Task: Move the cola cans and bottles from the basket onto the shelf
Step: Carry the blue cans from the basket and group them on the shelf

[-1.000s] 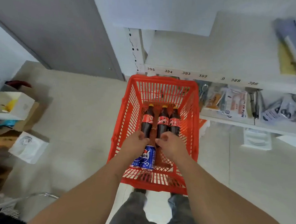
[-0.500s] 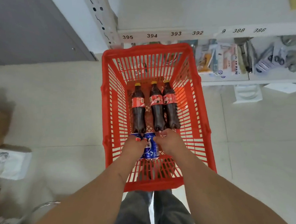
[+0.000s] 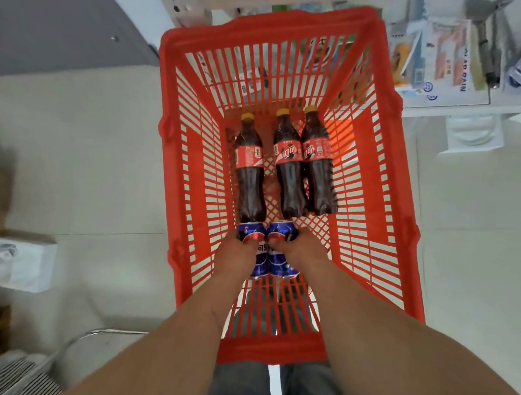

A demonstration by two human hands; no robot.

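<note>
Both hands lowered onto cans | left hand (image 3: 239, 258) grips left can (image 3: 258, 237) | right hand (image 3: 300, 254) grips right can (image 3: 279, 261), fingers hidden

Bright, even indoor light with soft shadows. An orange glow lights the red slatted plastic basket (image 3: 386, 162) wall at 2 o'clock. Wide-angle bending and motion blur smear edges, worst at 9 o'clock.

Both bare forearms are extended forward and downward, converging at the hands. Left hand (image 3: 239, 257) is held palm down, fingers curled closed around a can. Right hand (image 3: 300, 251) is likewise curled closed, thumbs nearly touching at centre.
</note>
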